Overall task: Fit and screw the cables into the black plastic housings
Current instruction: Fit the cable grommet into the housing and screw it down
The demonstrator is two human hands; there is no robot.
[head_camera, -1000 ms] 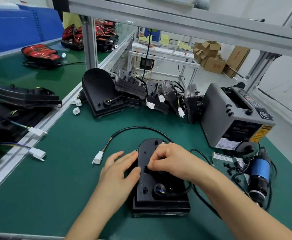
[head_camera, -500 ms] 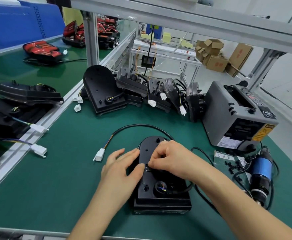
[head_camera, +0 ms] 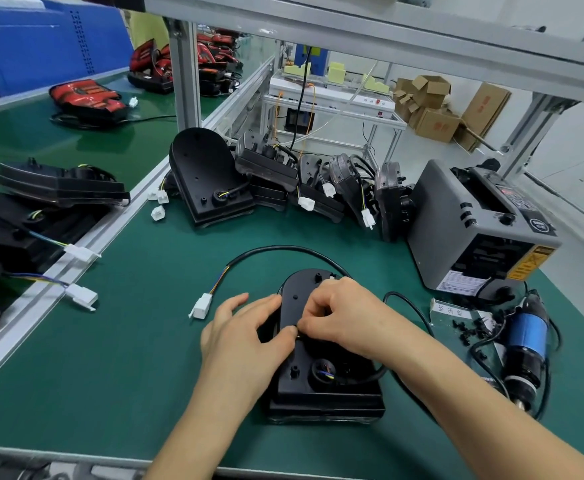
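Right hand (head_camera: 346, 317) has its grip pinched tight on what looks like the cable (head_camera: 283, 249), mid-way down the black housing (head_camera: 318, 386). The left hand (head_camera: 242, 341) lies flat with a relaxed grip, and its thumb has crept in to meet those fingertips. The housing's flat on the table (head_camera: 110, 358). I'd say the cable's still being seated, since the electric screwdriver (head_camera: 526, 341) is just lying off to the right.

I cannot tell what my curled right hand (head_camera: 346, 317) pinches, if anything: it hides that spot on the black housing (head_camera: 318, 398).
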